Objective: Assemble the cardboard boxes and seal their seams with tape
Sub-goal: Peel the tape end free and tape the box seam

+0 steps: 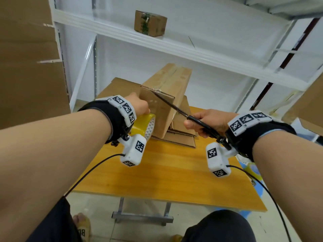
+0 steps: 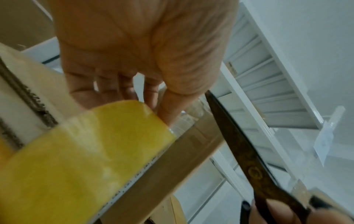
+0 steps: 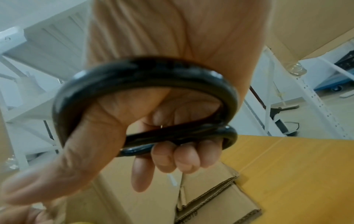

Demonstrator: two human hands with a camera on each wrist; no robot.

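On the wooden table (image 1: 174, 180), the box (image 1: 162, 102) stands on flattened cardboard (image 1: 181, 138). Left hand (image 1: 139, 105) grips the tape roll (image 1: 145, 124) against its near face; right hand (image 1: 208, 121) grips scissors (image 1: 174, 107), tips at the top edge.

box (image 1: 164, 95) on flat cardboard stack (image 1: 181, 137) | stack on table (image 1: 167, 175) | shelf (image 1: 157, 41) behind

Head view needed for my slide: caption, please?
Left hand holds yellow tape roll while right hand brings scissors to the box.
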